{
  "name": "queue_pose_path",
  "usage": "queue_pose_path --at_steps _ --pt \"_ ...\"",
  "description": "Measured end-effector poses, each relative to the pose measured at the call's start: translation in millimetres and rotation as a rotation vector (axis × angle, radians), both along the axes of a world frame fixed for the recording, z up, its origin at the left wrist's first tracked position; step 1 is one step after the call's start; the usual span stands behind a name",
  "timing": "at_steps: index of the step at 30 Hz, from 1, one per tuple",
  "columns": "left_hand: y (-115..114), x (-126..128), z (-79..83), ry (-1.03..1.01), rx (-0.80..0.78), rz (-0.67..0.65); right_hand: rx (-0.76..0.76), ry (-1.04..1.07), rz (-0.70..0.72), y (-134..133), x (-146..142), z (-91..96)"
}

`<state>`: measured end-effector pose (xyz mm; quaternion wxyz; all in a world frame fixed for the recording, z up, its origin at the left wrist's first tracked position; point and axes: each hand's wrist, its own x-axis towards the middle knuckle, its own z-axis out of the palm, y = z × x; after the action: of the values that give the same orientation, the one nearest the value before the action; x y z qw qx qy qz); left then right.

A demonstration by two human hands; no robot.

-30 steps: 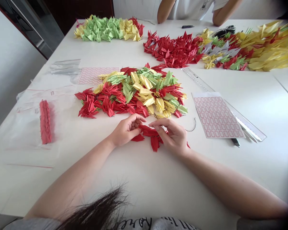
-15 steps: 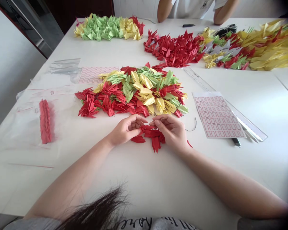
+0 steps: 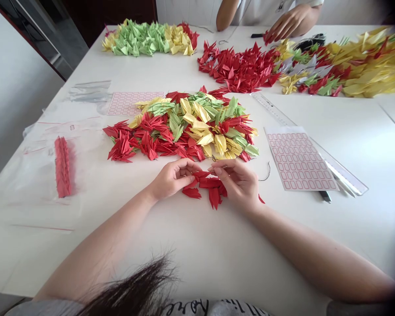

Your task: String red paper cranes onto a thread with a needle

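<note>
Most recent change at the far side of the white table (image 3: 197,250): down into view with a co-worker's hand (image 3: 289,24), closed over a small red piece (image 3: 267,37) beside a black tool (image 3: 257,35); also newly visible there, a fine line (image 3: 223,42) with a loop at its end. No sign of that hand or line half a second earlier. Judged as a separate effort, without bearing on the near-side work. Near side: only a slight rightward shift of the right hand (image 3: 238,180) since the last look, plus a small shift of the lowest left red piece; compared with one second ago, more red showing beside the right thumb. Taken to mean the same fine fingertip handling, with no step clearly finished. Red paper pieces (image 3: 213,193) low between both hands, just in front of the mixed pile (image 3: 181,127) of red, yellow and green folded paper. Left hand (image 3: 174,179): curved loosely, thumb tip on the edge of a red piece, apparently with light hold of it against the fingers. Right hand: thumb and index brought together in a close pinch, seemingly on a thin item (image 3: 213,168) — too small to identify. Unaltered: dark thread (image 3: 266,173) curled to the right, label sheet (image 3: 301,160) beyond it, and red bundle (image 3: 62,169) well apart at left — on or inside clear plastic, cannot tell which
</note>
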<state>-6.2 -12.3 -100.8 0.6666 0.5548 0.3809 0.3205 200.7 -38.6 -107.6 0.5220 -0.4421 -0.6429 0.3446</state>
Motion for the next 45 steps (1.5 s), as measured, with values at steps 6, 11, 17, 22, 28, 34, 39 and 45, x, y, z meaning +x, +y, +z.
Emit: queue_pose_path --at_steps 6,11,17,22,28,34,39,45 --pt "3.0 -1.6 -0.4 -0.036 -0.01 0.034 0.084 -0.108 -0.039 -0.5 0.6 -0.2" --pt "3.7 -0.4 1.9 -0.009 -0.026 0.051 -0.037 0.029 -0.03 0.4 -1.6 1.2" --pt "3.0 0.5 3.5 0.005 -0.026 0.054 -0.137 0.131 0.012 1.0 -1.7 1.9" --pt "2.3 -0.9 4.2 -0.037 -0.044 -0.01 -0.151 0.114 0.023 2.3 -1.1 1.5" --pt "0.7 -1.0 2.5 0.014 -0.003 -0.062 -0.113 0.018 0.085 0.9 -1.1 2.8" --pt "-1.2 0.2 -2.4 0.071 0.055 -0.086 -0.181 0.027 0.122 1.9 -1.5 2.5" --pt "-2.1 1.0 -2.2 0.092 0.065 -0.088 -0.183 0.065 0.13 1.7 -1.5 1.5" --pt "-1.3 1.7 -1.2 0.085 0.063 -0.088 -0.044 -0.095 0.096 -1.4 -1.2 1.9"
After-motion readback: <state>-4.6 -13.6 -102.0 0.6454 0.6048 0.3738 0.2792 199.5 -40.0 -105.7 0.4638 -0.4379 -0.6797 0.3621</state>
